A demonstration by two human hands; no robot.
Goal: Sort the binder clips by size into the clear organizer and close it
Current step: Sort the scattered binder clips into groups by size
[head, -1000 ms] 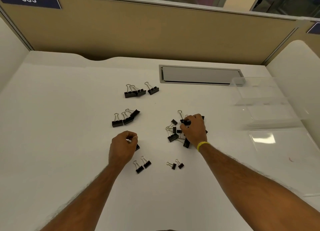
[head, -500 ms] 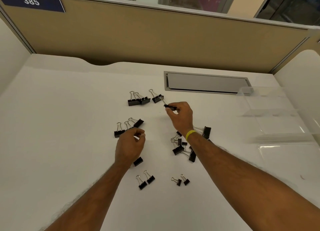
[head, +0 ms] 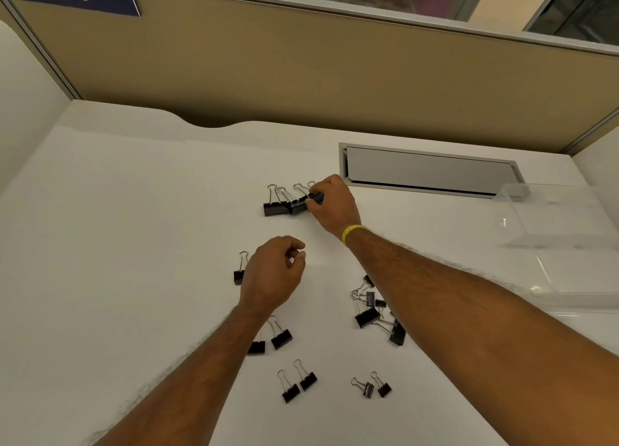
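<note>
Black binder clips lie in groups on the white desk (head: 134,244). My right hand (head: 331,208) pinches one large clip (head: 316,196) at the right end of a row of large clips (head: 278,206). My left hand (head: 273,273) hovers with curled fingers, thumb against forefinger, over a group of medium clips; one of those clips (head: 238,273) shows at its left. Whether it holds a clip is hidden. A mixed pile (head: 371,315) lies under my right forearm. The clear organizer (head: 569,241) stands open at the right edge.
Two medium clips (head: 273,340) lie by my left forearm. Nearer me are two pairs of small clips (head: 298,383) (head: 371,387). A grey cable hatch (head: 428,172) is set into the desk behind my right hand. A tan partition wall (head: 301,77) closes the back.
My right hand lifted a large clip out of the mixed pile and carried it away from me to the row of large clips. My left hand moved up over the medium group.
</note>
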